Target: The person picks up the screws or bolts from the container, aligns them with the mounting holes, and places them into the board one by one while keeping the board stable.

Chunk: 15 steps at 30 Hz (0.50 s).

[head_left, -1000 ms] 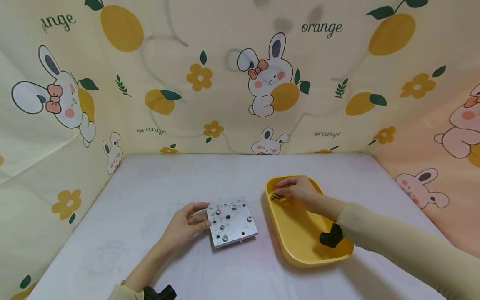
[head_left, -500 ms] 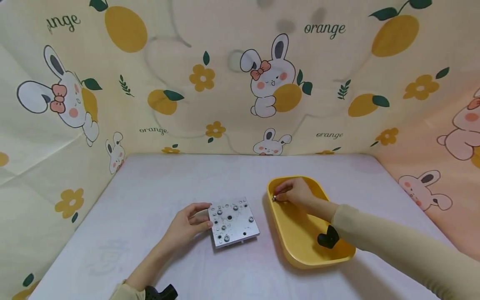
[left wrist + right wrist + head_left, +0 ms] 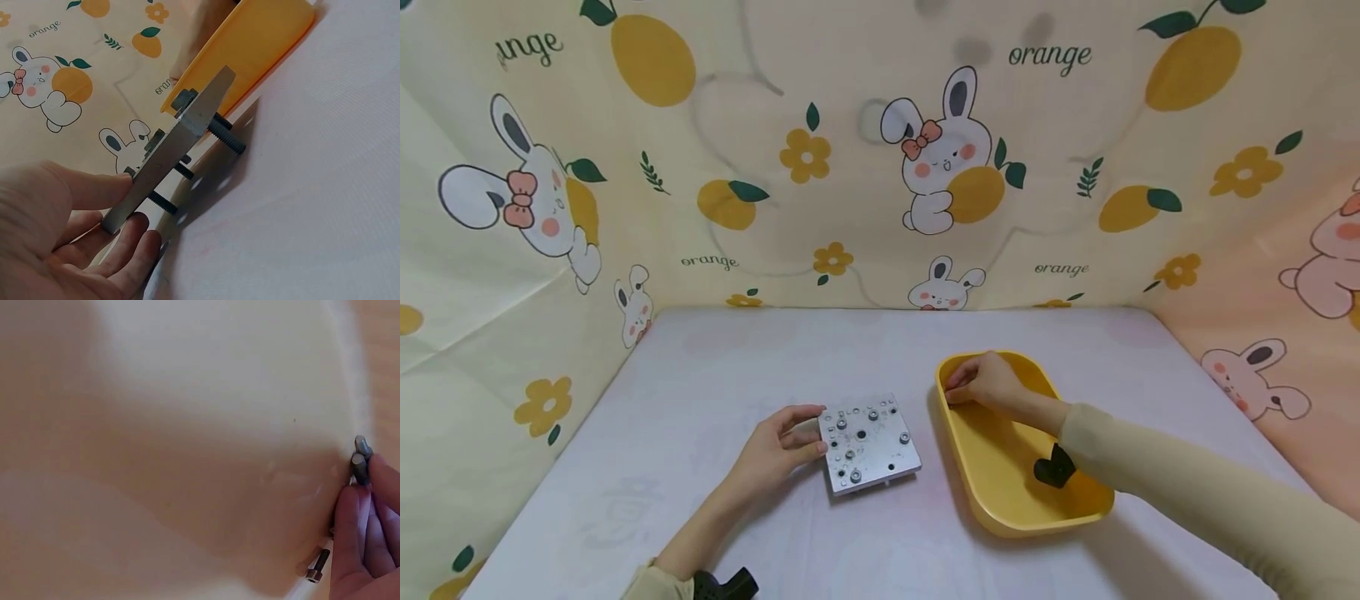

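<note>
The left hand (image 3: pixel 775 450) pinches the near-left edge of the square grey metal plate (image 3: pixel 867 442), mid-tabletop, tilting it on its screws. Just right, the right hand (image 3: pixel 985 385) pinches small dark bolts (image 3: pixel 359 459) (two, seemingly) at the yellow oval plastic tray's (image 3: pixel 1000 508) far end.

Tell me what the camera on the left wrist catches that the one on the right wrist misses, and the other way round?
Only the left wrist view shows the left hand holding the metal plate by its edge, with dark bolts sticking out of its underside over the white table. Only the right wrist view shows the right hand's fingertips against small bolts inside the tray, with another loose bolt below. Both show the yellow tray: the left from outside, the right its inner floor.
</note>
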Each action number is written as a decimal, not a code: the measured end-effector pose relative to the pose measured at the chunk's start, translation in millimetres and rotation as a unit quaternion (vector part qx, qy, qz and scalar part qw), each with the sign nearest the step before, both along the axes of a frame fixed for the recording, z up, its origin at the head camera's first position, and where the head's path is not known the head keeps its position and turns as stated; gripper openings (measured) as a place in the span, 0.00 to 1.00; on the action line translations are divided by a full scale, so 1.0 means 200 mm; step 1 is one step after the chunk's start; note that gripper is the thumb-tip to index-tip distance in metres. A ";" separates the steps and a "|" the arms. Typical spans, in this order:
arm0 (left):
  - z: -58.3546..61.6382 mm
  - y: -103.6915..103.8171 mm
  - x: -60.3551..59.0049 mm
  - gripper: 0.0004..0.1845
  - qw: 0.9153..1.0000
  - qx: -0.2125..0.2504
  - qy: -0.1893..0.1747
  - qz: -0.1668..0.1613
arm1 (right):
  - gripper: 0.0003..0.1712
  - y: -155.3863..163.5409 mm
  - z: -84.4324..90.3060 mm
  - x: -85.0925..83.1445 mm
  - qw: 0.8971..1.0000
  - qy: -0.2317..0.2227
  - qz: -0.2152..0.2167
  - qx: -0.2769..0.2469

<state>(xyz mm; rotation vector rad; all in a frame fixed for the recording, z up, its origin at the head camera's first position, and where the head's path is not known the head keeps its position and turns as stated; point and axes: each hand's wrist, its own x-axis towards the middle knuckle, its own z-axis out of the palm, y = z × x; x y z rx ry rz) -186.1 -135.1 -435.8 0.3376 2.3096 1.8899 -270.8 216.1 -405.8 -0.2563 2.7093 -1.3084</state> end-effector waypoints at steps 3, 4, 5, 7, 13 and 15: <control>0.00 0.00 0.00 0.29 1.000 0.001 -0.002 -0.003 | 0.08 0.00 0.00 -0.01 1.000 -0.011 0.005 -0.004; 0.00 0.00 0.00 0.29 1.000 0.001 -0.001 -0.003 | 0.08 0.00 0.00 -0.02 1.000 -0.015 0.008 -0.005; 0.00 0.00 0.00 0.29 1.000 0.001 -0.001 -0.003 | 0.08 0.00 0.00 -0.02 1.000 -0.018 0.012 -0.007; -0.01 0.00 -0.01 0.29 1.000 0.000 0.001 -0.002 | 0.08 0.01 0.01 -0.02 0.999 -0.021 0.024 -0.004; 0.00 -0.01 -0.01 0.29 1.000 0.001 -0.001 0.002 | 0.10 0.02 0.02 -0.02 0.996 0.003 0.076 0.038; 0.00 -0.01 -0.01 0.29 1.000 0.002 0.001 -0.001 | 0.11 0.03 0.02 -0.02 0.995 0.010 0.085 0.053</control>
